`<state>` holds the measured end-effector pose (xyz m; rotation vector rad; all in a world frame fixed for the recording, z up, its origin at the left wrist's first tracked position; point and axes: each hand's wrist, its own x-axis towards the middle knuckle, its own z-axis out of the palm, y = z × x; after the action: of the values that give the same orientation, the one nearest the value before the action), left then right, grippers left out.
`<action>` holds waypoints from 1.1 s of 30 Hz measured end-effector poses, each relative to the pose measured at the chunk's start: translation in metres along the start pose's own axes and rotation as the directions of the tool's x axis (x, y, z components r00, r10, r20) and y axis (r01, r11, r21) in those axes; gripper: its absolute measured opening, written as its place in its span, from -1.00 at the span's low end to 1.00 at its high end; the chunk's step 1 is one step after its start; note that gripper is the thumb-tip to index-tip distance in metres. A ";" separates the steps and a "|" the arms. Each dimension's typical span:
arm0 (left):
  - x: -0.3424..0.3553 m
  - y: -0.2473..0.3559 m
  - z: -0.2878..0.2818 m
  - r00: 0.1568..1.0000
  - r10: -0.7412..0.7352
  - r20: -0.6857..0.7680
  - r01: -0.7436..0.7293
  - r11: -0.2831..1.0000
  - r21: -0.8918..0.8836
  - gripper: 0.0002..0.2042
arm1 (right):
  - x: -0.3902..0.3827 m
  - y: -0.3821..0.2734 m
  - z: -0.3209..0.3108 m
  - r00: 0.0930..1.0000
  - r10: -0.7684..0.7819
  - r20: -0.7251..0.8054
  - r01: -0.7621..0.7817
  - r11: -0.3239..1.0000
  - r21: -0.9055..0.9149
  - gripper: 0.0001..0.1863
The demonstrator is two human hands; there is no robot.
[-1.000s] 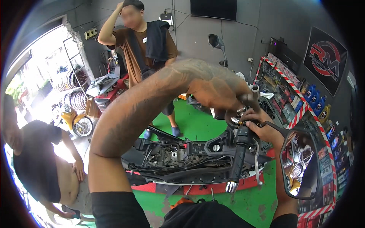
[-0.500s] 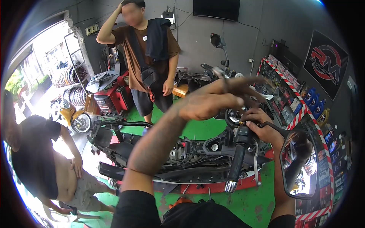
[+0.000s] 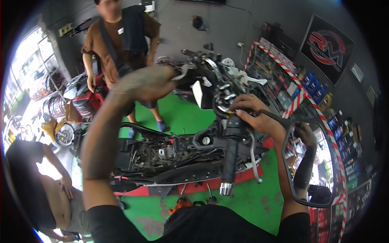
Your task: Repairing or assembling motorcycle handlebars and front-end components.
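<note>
Left hand (image 3: 156, 81) blurred, right hand (image 3: 262, 118) curled just beyond the handlebar grip (image 3: 230, 160), I cannot tell what either holds; far right, a dark banner (image 3: 327, 49) bears red-and-white lettering

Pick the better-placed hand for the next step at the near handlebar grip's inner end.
Right, probably: the right hand has its fingers curled at the inner end of the near handlebar grip. The left hand, motion-blurred, is raised off to the left, clearly apart from that grip.
</note>
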<state>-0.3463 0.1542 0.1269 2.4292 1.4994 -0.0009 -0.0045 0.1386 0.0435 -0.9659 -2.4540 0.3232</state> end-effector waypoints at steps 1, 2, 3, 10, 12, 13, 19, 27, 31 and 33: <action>-0.011 0.007 -0.006 0.982 -0.067 0.174 0.050 0.994 0.101 -0.67 | 0.000 0.002 -0.001 1.000 0.030 -0.007 -0.030 0.999 -0.010 -0.75; -0.021 0.020 -0.005 0.969 -0.007 0.247 -0.022 0.993 0.118 -0.69 | 0.002 0.007 0.001 1.000 0.022 -0.012 -0.022 1.000 0.012 -0.77; -0.033 0.032 -0.001 0.948 0.047 0.316 -0.093 0.987 0.130 -0.67 | 0.001 0.007 0.001 1.000 0.009 -0.017 -0.009 0.999 0.033 -0.79; -0.001 0.054 0.057 0.683 0.364 -0.633 -0.626 0.738 -0.251 -0.78 | -0.005 0.004 -0.001 1.000 0.003 -0.012 -0.003 1.000 0.028 -0.76; 0.014 0.064 0.085 0.797 0.220 -0.563 -0.481 0.794 -0.371 -0.74 | -0.010 0.016 0.002 0.999 0.033 0.015 -0.033 0.999 -0.007 -0.76; 0.035 0.061 0.116 0.738 0.170 -0.653 -0.574 0.668 -0.473 -0.74 | -0.008 0.015 0.004 1.000 0.002 0.000 -0.002 1.000 0.004 -0.76; 0.069 0.074 0.165 0.846 0.051 -0.530 -0.512 0.355 -0.782 -0.78 | -0.006 0.011 0.005 0.998 0.056 -0.014 -0.055 0.996 0.065 -0.77; 0.069 0.080 0.156 0.753 0.156 -0.639 -0.545 0.693 -0.472 -0.78 | -0.006 0.010 0.008 0.993 0.069 -0.098 -0.065 0.997 0.046 -0.80; 0.069 0.081 0.153 0.761 0.171 -0.626 -0.536 0.709 -0.458 -0.73 | -0.004 0.001 0.004 0.995 0.085 -0.061 -0.082 0.996 0.043 -0.78; 0.069 0.080 0.153 0.763 0.163 -0.625 -0.527 0.716 -0.457 -0.71 | -0.001 -0.009 0.003 0.987 0.156 -0.041 -0.154 0.986 0.065 -0.72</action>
<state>-0.2218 0.1447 -0.0107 2.1741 0.9102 1.1800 -0.0105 0.1314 0.0435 -1.1280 -2.3188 0.4214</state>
